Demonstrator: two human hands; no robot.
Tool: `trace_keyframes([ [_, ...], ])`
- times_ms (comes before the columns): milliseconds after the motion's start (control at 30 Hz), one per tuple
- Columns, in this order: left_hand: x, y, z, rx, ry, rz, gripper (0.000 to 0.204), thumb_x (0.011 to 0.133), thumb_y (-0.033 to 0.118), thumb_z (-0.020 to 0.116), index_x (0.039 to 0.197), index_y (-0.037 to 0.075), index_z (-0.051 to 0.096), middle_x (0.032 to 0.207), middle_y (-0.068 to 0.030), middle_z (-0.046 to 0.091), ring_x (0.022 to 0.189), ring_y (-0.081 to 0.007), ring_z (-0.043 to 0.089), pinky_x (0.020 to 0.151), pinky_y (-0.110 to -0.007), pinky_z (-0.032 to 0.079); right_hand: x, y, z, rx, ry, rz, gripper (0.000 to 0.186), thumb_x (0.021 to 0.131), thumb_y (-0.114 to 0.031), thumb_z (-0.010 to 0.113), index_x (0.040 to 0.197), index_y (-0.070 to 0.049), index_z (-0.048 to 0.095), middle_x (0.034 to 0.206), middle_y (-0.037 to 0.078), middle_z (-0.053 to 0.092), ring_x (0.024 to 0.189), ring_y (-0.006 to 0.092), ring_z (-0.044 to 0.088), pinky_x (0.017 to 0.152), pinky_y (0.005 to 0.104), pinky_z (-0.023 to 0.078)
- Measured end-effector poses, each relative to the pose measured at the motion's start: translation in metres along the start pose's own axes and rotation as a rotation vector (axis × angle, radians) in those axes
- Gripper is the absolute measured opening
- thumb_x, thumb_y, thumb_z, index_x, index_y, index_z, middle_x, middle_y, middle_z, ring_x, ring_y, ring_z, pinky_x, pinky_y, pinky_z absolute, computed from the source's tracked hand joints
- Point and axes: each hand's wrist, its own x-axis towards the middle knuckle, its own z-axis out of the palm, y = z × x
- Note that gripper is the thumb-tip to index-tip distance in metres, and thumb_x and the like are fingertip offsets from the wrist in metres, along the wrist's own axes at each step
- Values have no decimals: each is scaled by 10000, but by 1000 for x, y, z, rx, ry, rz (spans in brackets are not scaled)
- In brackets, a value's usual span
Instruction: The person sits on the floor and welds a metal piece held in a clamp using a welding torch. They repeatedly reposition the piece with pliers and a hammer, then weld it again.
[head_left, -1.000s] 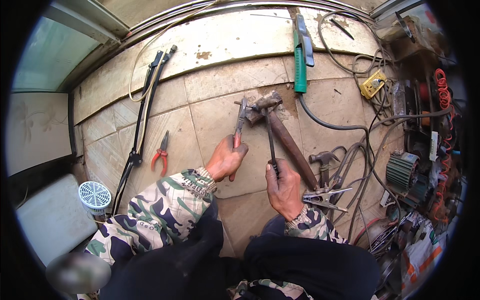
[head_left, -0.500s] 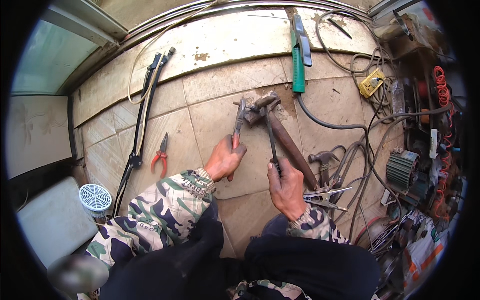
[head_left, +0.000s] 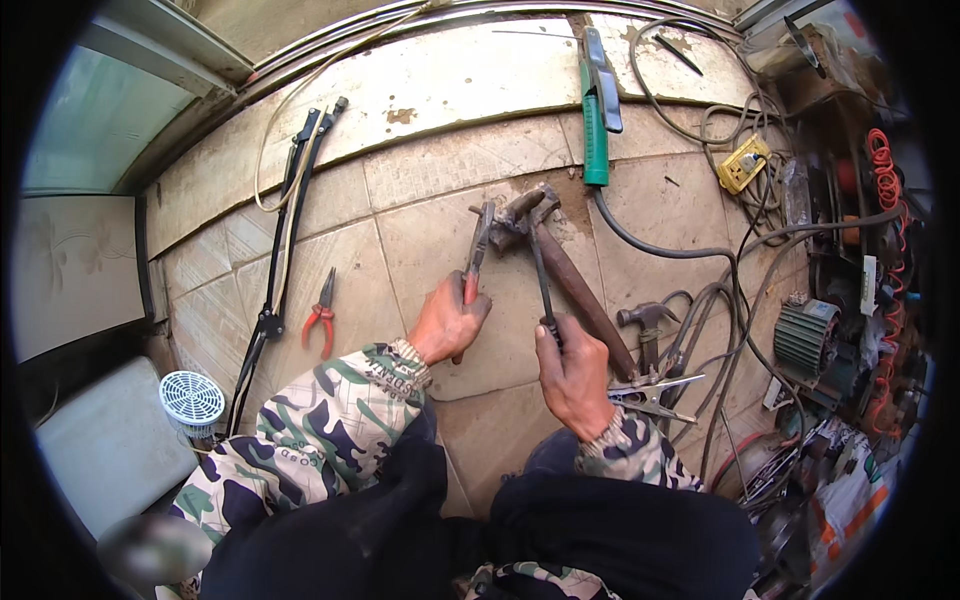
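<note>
My left hand (head_left: 448, 318) is closed round red-handled pliers (head_left: 479, 242), whose jaws grip a small metal piece beside a large hammer head. In my right hand (head_left: 574, 375) is the thin dark handle of a small hammer (head_left: 543, 278); its head is up against the large head and partly merges with it to the eye. The large hammer (head_left: 582, 297) lies on the tiles, its thick brown handle slanting down past my right hand. Beyond that hand are a claw hammer (head_left: 648, 330) and a metal clamp (head_left: 652, 398).
Needle-nose pliers (head_left: 320, 318) and a black folding arm (head_left: 280, 240) lie to the left, near a white round-grilled device (head_left: 191, 398). A green electrode holder (head_left: 596, 130) lies ahead. Cables (head_left: 735, 290), a yellow socket box (head_left: 743, 165) and a motor (head_left: 806, 335) crowd the right.
The pliers and the metal piece in their jaws have tilted slightly. The small hammer's head has shifted a little against the large head. Both hands keep their grips.
</note>
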Motion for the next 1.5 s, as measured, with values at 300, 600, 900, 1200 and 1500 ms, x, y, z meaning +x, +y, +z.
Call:
trace_keyframes([
  [300,6,-18,7,88,72,78,348,893,322,580,967,-16,539,792,-164,599,675,-269,609,630,-439,510,-19,-4,3,90,90,2,136,977,-67,640,1060,39,622,748,205,617,632,357,620,580,418,472],
  [600,13,-21,-2,100,14,62,372,880,312,600,986,-41,550,846,-233,631,807,-370,639,752,-471,507,-22,0,1,65,89,-46,156,971,-68,657,1074,44,622,771,189,637,644,344,641,590,404,491],
  [900,7,-3,-10,14,-36,-36,340,889,276,597,942,-50,517,747,-212,626,454,-304,603,411,-439,491,-21,2,1,48,50,-26,133,970,-72,658,1041,34,622,766,206,628,634,366,629,580,408,482],
  [1200,-7,25,-18,3,-79,-92,401,951,346,587,915,-43,494,621,-87,516,388,-206,527,348,-379,409,-9,6,2,-39,3,-41,155,974,-72,643,1066,48,613,758,203,624,643,375,627,599,425,491],
  [1500,-11,32,-16,-121,-136,-152,449,988,424,584,851,11,474,591,-58,483,372,-181,492,350,-356,381,-10,-3,8,17,46,-87,111,979,-59,627,1023,37,592,739,210,603,629,388,608,581,446,467],
])
